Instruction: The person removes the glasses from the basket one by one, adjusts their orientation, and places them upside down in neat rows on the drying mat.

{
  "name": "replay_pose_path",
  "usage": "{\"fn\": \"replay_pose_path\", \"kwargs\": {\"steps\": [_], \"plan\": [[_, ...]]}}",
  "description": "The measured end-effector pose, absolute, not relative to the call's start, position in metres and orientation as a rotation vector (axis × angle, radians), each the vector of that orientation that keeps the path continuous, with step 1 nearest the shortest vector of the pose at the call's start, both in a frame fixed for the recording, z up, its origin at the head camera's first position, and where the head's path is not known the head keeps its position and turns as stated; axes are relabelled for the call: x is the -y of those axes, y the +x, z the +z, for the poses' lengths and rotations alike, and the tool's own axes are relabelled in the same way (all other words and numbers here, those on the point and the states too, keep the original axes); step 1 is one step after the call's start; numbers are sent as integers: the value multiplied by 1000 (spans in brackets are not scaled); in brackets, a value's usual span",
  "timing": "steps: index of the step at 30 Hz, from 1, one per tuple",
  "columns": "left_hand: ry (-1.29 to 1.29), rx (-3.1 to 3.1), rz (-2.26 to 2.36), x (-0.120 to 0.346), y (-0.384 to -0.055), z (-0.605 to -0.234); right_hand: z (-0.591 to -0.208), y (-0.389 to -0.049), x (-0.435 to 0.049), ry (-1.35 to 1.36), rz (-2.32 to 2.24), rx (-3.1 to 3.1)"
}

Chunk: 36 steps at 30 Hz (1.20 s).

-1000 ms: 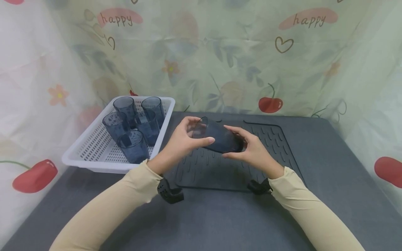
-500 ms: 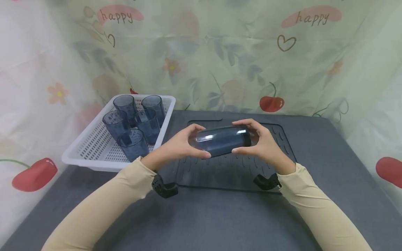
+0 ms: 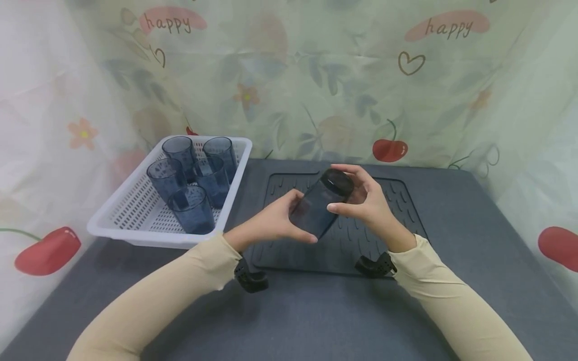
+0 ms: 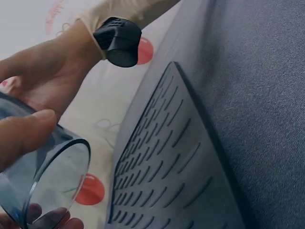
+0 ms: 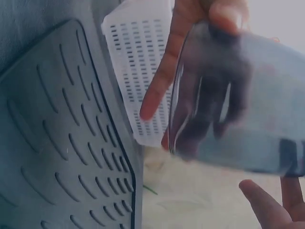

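A tinted blue-grey drinking glass (image 3: 317,208) is held between both hands above the ridged black mat (image 3: 289,255). It tilts with its thick dark base up to the right and its mouth down to the left. My left hand (image 3: 275,219) grips it near the rim; in the left wrist view its thumb (image 4: 28,134) lies along the wall beside the open mouth. Around the base end, my right hand (image 3: 371,203) curls, thumb in front and fingers at the far side. Through the glass (image 5: 267,109) in the right wrist view, the left fingers show blurred.
On the left stands a white perforated plastic basket (image 3: 124,235) holding several upright matching glasses (image 3: 191,213). The mat lies on a dark grey tabletop (image 3: 316,321). A printed curtain (image 3: 293,100) closes off the back and sides.
The glass first levelled out lengthwise between the hands, then tipped so its base rose and its mouth dropped to the left. Both hands kept hold throughout; the basket stayed put.
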<state>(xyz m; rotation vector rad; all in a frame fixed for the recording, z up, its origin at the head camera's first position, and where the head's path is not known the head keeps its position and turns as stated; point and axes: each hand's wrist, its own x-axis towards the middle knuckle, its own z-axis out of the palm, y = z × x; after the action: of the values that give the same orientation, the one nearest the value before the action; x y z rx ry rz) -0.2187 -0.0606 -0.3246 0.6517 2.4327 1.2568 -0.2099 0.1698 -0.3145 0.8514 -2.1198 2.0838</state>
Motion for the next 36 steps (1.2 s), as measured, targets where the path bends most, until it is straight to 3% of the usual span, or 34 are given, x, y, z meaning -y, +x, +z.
{"fn": "replay_pose_path", "kwargs": {"steps": [12, 36], "plan": [[555, -2434, 1312, 53, -219, -332, -314, -209, -164, 742, 1994, 2161], [569, -2418, 1371, 95, -211, -355, -314, -223, -186, 628, 1918, 2154]]}}
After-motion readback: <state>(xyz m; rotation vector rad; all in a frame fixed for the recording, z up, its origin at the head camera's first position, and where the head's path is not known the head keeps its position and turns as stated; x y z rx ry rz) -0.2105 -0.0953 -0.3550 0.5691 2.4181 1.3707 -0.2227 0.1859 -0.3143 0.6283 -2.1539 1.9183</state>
